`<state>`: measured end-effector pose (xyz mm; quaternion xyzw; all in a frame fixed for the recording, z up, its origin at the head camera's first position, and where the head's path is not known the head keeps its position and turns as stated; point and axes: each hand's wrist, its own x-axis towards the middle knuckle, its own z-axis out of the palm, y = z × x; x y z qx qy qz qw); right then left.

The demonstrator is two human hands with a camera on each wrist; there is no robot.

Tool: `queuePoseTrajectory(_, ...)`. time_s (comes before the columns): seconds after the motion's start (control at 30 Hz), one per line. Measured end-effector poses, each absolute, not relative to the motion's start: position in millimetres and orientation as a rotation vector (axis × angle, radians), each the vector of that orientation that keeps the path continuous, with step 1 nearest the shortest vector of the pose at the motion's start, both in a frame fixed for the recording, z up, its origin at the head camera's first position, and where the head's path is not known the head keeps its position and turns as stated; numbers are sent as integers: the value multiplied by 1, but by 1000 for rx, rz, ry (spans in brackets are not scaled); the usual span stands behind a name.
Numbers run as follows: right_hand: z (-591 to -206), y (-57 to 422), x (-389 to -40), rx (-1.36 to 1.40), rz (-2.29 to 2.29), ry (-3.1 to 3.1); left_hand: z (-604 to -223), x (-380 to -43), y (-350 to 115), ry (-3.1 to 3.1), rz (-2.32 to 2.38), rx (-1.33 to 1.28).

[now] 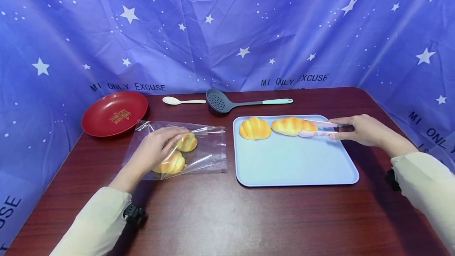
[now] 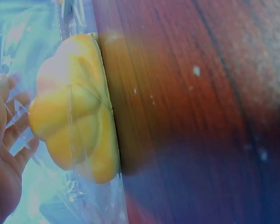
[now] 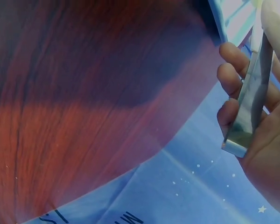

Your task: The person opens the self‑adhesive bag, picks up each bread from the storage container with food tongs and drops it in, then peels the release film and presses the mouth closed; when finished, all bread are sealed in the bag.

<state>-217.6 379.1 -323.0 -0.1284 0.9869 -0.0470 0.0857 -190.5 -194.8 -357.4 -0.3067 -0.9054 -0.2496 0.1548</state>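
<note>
In the head view, a clear plastic bag (image 1: pixel 209 153) lies on the table at centre left with two toy bread rolls (image 1: pixel 172 164) inside. My left hand (image 1: pixel 158 145) is over the bag, its thumb and fingertips pinching the film near the upper roll (image 1: pixel 188 142). The left wrist view shows the fingers beside a yellow roll (image 2: pixel 77 109) under the film. With my right hand (image 1: pixel 364 129) I hold metal tongs (image 3: pixel 249 100) with pale pink tips. Those tips stand either side of an oblong bread (image 1: pixel 289 125) on the light blue tray (image 1: pixel 295 165). Left of it sits a ridged bread (image 1: pixel 254 128).
A red plate (image 1: pixel 103 117) stands at the table's back left corner. Along the back lie a white spoon (image 1: pixel 181 101) and a grey slotted ladle (image 1: pixel 227 104) with a mint handle end. A blue star-patterned cloth (image 1: pixel 227 31) hangs round the table (image 1: pixel 227 216).
</note>
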Motion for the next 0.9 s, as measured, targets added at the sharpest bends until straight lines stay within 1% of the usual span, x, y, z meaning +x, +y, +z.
queuePoseTrajectory(0.3,-323,378,-207,-393,-159,2996,-358,-192,-195,-2572,-725,-881)
queuePoseTrajectory(0.53,-318,374,-197,-480,-245,3087,-358,-192,-195,-2569,-728,-879)
queuePoseTrajectory(0.7,-310,358,-189,-613,-279,3164,-357,-192,-196,-2569,-742,-880)
queuePoseTrajectory(0.9,-298,322,-179,-800,-262,3217,-358,-192,-195,-2572,-738,-869)
